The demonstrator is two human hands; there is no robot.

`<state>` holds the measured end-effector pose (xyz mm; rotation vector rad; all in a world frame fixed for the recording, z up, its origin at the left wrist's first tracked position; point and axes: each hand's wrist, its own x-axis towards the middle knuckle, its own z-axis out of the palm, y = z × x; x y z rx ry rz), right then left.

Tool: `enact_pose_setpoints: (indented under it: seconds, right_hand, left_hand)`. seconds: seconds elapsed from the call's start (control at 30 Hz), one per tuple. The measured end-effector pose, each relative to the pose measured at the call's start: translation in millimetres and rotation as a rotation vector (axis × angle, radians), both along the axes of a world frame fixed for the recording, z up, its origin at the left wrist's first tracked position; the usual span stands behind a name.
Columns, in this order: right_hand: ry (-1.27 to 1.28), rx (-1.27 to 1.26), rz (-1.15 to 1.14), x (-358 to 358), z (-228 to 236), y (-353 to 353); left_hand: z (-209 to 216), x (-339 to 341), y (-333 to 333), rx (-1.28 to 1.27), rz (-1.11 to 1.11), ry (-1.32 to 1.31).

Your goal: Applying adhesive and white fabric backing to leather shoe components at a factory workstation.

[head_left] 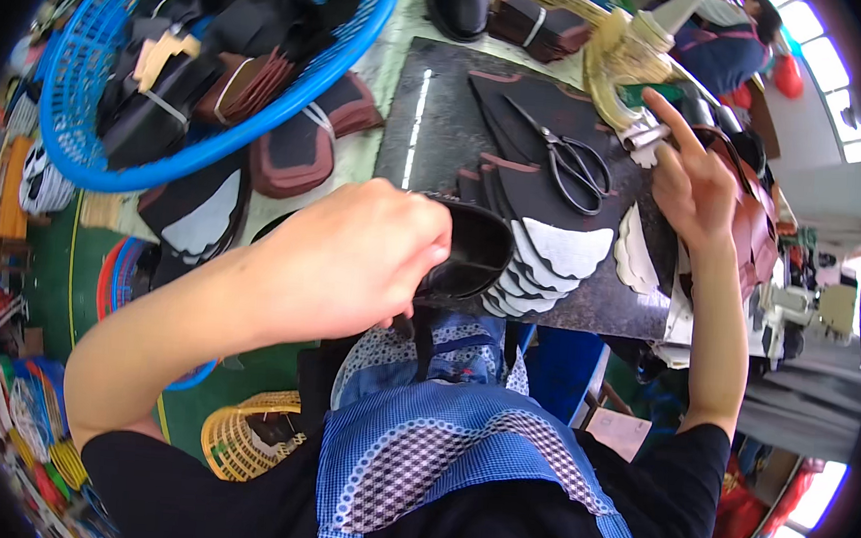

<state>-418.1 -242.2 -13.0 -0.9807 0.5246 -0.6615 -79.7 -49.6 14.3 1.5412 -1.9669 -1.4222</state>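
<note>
Lettering in the workroom: none legible. From where I stand, no word, number, label or sign can be read on the dark work board (446, 92), the blue basket (175, 172), the patterned apron (409, 455) or the cream machine (610, 68); surfaces farther out are too small or blurred.

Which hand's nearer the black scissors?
Right. The right hand, index finger extended, is to the right of the black scissors; the left hand is farther off, to their lower left in the picture.
</note>
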Motion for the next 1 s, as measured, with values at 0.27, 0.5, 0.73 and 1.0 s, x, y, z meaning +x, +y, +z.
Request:
enact_pose_setpoints:
  seconds: [0.27,0.5,0.73,1.0]
  right_hand:
    - [0.572,-1.270,0.519,79,40,109]
    - [0.726,-1.948,0.705,103,38,102]
    - [0.658,-2.090,0.740,103,45,91]
    - [0.669,-1.855,0.850,121,59,103]
  left_hand:
    - [-1,4,0,0.020,0.009,-0.015]
    - [2,1,1,-0.043,-0.074,-0.114]
    - [-5,4,4,-0.164,-0.067,-0.081]
    - [-5,3,6,-0.147,-0.051,-0.113]
